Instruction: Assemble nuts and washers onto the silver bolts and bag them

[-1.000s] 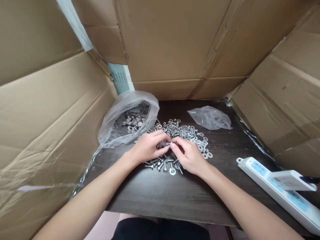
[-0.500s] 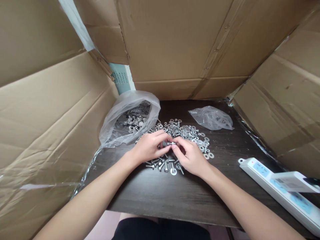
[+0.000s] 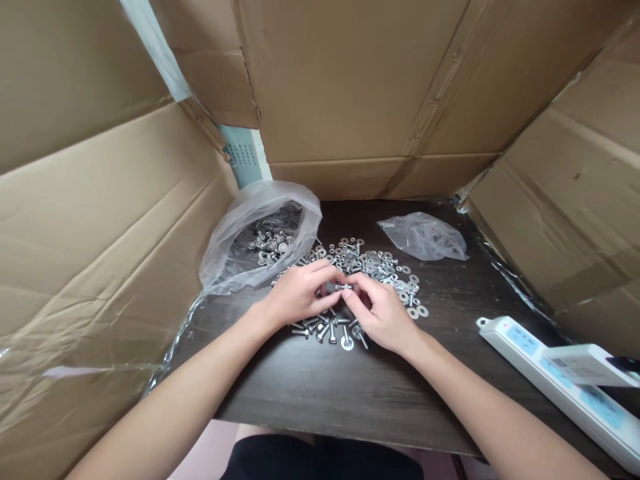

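Note:
Between my two hands is a small metal bolt (image 3: 343,287), held roughly level above the pile. My left hand (image 3: 306,288) pinches its head end between thumb and fingers. From the other side, the thumb and forefinger of my right hand (image 3: 379,308) close on the shank end, where a nut or washer may sit; fingertips hide most of it. Behind and below lies a heap of loose washers, nuts and bolts (image 3: 373,265). Nearer me, several bolts (image 3: 325,329) lie in a loose row, one with a wide washer (image 3: 347,343) on it.
A clear plastic bag (image 3: 225,260) with its mouth open holds metal fasteners at the left. Another clear bag (image 3: 425,237) lies at the back right. A white power strip (image 3: 530,373) with a plug runs along the right. Cardboard walls (image 3: 350,87) surround the dark table (image 3: 320,393).
Hardly anything differs. Both hands keep their places and their hold on the bolt; the whole view has shifted very slightly.

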Tool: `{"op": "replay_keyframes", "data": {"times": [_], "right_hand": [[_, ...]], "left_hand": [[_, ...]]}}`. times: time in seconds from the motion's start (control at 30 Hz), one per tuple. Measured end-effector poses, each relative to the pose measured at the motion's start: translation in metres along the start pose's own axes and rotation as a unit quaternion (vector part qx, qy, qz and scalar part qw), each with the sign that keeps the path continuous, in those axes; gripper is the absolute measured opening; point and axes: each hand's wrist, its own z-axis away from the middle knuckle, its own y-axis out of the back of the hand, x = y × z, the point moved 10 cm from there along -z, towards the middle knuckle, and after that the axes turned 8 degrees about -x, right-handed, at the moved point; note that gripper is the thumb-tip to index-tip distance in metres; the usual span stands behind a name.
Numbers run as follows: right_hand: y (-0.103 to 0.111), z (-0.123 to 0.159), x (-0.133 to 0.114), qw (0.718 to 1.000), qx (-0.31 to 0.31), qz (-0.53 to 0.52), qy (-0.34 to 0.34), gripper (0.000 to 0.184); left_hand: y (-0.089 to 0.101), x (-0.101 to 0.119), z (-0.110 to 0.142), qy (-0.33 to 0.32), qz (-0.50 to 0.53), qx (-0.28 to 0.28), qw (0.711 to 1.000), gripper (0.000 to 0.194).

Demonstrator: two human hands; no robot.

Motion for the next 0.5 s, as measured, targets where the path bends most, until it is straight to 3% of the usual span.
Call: {"op": "replay_keyframes", "data": {"times": [0.5], "right_hand": [[-0.0017,-0.001,-0.0001,1.0,-0.01,0.015,0.002,0.019]], "left_hand": [[-0.001,0.0007,0.0003,-0.002,-0.012,-0.001,1.0,0.012]]}}
